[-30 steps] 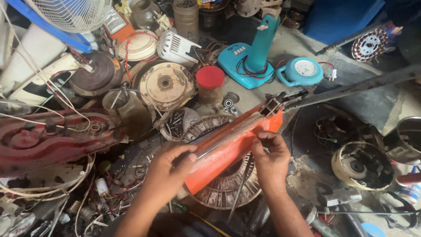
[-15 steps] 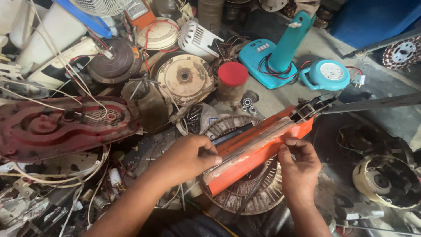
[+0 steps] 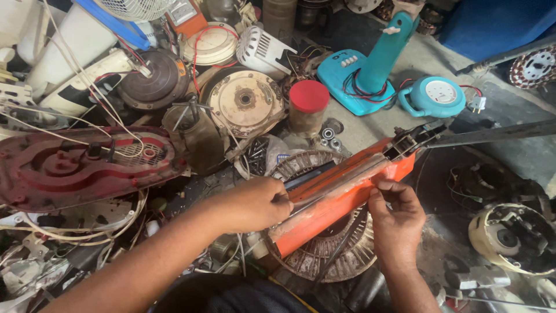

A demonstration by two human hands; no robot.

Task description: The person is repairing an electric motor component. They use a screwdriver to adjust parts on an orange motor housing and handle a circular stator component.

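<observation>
Orange casing (image 3: 341, 200) gripped by both hands, cluttered workbench (image 3: 376, 124)

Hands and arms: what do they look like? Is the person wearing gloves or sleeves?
No gloves. The left hand and the right hand are both bare, with no rings that show. Both forearms are bare too, with no sleeves and no watch or band in view. The fingers look a bit smudged with dirt. At the bottom edge there is some dark clothing with a thin yellow line.
</observation>
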